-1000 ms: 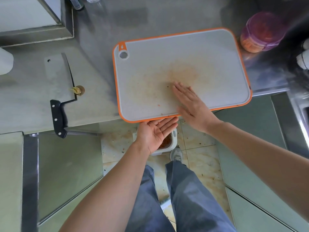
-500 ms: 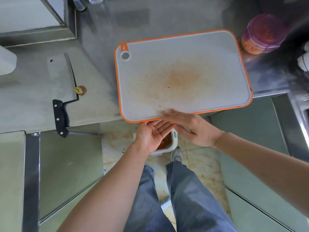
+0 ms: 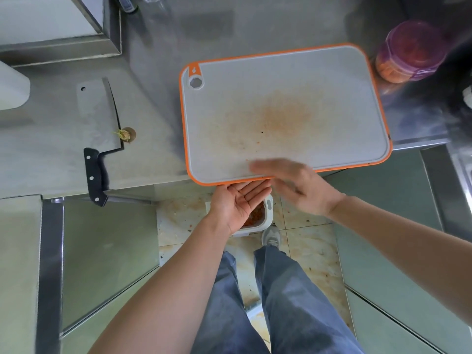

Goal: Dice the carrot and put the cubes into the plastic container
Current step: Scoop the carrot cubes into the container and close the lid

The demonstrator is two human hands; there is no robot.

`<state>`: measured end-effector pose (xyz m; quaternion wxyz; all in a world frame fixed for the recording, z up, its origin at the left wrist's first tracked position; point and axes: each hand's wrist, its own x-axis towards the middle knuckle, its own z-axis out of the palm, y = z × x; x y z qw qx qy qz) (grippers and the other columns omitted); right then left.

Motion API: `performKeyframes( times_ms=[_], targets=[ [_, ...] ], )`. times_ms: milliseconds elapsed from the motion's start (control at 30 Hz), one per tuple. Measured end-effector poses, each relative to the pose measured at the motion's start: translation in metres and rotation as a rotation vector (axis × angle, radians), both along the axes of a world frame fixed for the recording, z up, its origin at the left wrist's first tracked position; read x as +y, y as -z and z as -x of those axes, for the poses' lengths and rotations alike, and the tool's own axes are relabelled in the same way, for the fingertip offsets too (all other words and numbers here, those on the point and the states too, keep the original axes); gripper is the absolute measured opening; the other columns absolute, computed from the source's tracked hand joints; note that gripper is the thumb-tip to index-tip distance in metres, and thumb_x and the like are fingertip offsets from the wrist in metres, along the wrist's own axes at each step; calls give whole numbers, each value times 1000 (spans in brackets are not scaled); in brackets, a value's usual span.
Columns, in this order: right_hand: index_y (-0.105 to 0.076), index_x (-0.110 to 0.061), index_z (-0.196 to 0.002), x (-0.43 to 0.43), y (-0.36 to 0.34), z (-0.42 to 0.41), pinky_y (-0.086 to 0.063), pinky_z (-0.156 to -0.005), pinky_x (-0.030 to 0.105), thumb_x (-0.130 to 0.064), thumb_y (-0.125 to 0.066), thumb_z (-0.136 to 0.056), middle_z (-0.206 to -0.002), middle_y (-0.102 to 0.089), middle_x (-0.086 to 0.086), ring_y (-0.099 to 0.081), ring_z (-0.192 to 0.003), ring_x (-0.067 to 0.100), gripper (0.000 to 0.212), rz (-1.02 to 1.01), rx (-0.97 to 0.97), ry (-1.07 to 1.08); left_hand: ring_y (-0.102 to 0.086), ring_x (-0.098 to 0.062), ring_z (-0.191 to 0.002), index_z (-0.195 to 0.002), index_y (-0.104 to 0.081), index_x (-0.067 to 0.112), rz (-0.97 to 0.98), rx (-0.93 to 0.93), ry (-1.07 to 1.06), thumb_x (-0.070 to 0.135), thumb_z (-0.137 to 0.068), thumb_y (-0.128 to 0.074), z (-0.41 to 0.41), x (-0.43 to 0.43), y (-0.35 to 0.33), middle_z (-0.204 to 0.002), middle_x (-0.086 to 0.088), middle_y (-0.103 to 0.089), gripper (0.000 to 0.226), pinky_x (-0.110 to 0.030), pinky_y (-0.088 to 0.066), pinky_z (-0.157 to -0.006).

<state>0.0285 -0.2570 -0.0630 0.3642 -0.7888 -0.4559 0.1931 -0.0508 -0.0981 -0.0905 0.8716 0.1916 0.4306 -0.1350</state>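
Note:
A grey cutting board [image 3: 293,80] with an orange rim lies on the steel counter, stained orange in the middle, with a few tiny carrot specks near its front. My left hand [image 3: 237,200] is held palm up, fingers straight, just under the board's front edge. My right hand [image 3: 293,182] is flat and blurred with motion over that front edge. The purple-lidded plastic container [image 3: 408,54] holding orange cubes stands at the board's far right corner. A cleaver [image 3: 98,123] with a black handle lies on the counter to the left, a carrot end [image 3: 127,134] beside its blade.
A white bin [image 3: 258,215] with orange scraps sits on the floor below my left hand, next to my shoe. The counter edge runs just under the board. A white object [image 3: 11,85] sits at the far left, a sink rim at the right.
My right hand swept from the board's middle back to its front edge over my left palm, and now lies flat across that edge again. My left hand stayed cupped below.

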Motion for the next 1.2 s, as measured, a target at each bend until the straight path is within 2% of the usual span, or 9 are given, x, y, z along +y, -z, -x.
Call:
performKeyframes(
  times_ms=[200,333,467,600,733,867,1000,1100,1200],
  targets=[
    [-23,-4,-151,18,23,-31,-8,-121,47,-32,-24,-97,-159,-19,11,-10,-149,22,61,291,-202,126,-67,-40,-103,-106,-65,-14,4,3,17,27,-103,-33,0,1,1,-114,-32,-64,52,-47,-55,-90],
    [-41,-3,-144,9,17,-5,-14,-121,41,-12,-38,-99,-151,-37,10,-25,-145,18,45,116,-128,-108,-72,-32,-89,-101,-67,-8,-19,20,2,27,-104,-34,-1,1,3,-102,-24,-71,48,-41,-61,-74],
    [-51,-1,-136,2,3,-1,-32,-116,35,4,-44,-93,-140,-53,10,-43,-136,15,44,-3,27,-67,-72,-33,-89,-93,-72,-8,-18,1,11,26,-103,-34,1,1,1,-102,-25,-70,52,-40,-61,-75],
    [-35,-2,-146,13,9,-31,-15,-121,37,-17,-36,-97,-153,-35,11,-27,-144,21,51,105,-136,128,-66,-40,-105,-110,-63,-14,0,-12,37,28,-104,-33,1,2,2,-116,-31,-64,51,-46,-54,-91],
    [-22,-10,-152,10,24,-32,-1,-121,45,-35,-25,-100,-160,-17,5,-7,-149,19,57,307,-330,-45,-69,-39,-98,-109,-62,-13,6,-5,25,28,-103,-34,0,3,2,-113,-30,-65,50,-46,-56,-87],
    [-43,-9,-143,1,17,-13,-10,-121,46,-17,-39,-101,-152,-38,4,-23,-146,17,43,111,-196,-249,-71,-31,-91,-105,-65,-7,-10,3,19,28,-104,-34,0,3,2,-107,-24,-69,47,-41,-60,-76],
    [-48,-4,-139,0,7,-16,-24,-119,37,-10,-41,-97,-146,-46,8,-32,-142,16,43,19,-17,-99,-70,-36,-93,-95,-71,-11,17,-18,29,29,-104,-34,1,3,1,-105,-28,-69,55,-44,-59,-82],
    [-38,-3,-145,2,14,-32,-19,-119,46,-22,-35,-99,-153,-34,12,-23,-146,23,50,119,-163,36,-67,-40,-102,-108,-63,-14,20,-18,41,30,-104,-33,0,4,2,-114,-31,-64,53,-46,-55,-89],
    [-38,-10,-146,-1,23,-31,-13,-119,53,-29,-34,-100,-157,-26,10,-15,-148,27,50,222,-281,-69,-69,-39,-98,-102,-66,-13,21,-23,32,28,-103,-35,0,3,1,-111,-31,-66,52,-45,-57,-86]
  ],
)
